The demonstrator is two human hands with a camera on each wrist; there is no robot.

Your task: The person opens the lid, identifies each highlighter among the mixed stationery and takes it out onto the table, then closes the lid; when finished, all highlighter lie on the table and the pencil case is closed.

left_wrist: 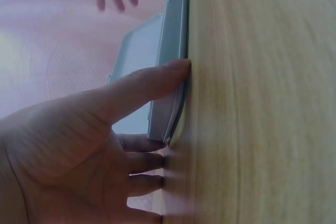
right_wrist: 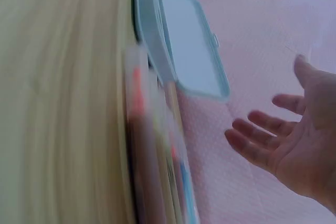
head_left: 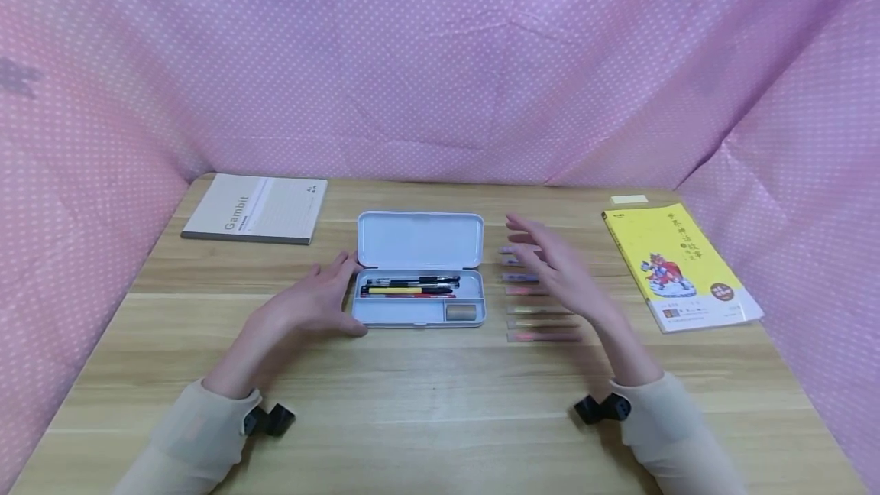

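Note:
An open light-blue pencil case (head_left: pixel 419 241) stands at the middle of the table, its lid tipped back. Several pens (head_left: pixel 406 290) lie in its rear compartment, and a small grey-brown block (head_left: pixel 461 312) sits at the front right. At the left end of the case, my left hand (head_left: pixel 312 304) grips it, thumb at the front corner and fingers toward the back. Over a column of several slim translucent highlighters (head_left: pixel 543 336), right of the case, hovers my right hand (head_left: pixel 567 281), fingers spread and holding nothing. In the right wrist view, those highlighters (right_wrist: pixel 139 93) are blurred.
A grey notebook (head_left: pixel 257 207) lies at the back left. On the right is a yellow book (head_left: pixel 677 258), with a pale-yellow small block (head_left: pixel 629 199) behind it. Pink dotted cloth (head_left: pixel 426 59) hangs round the table's back and sides.

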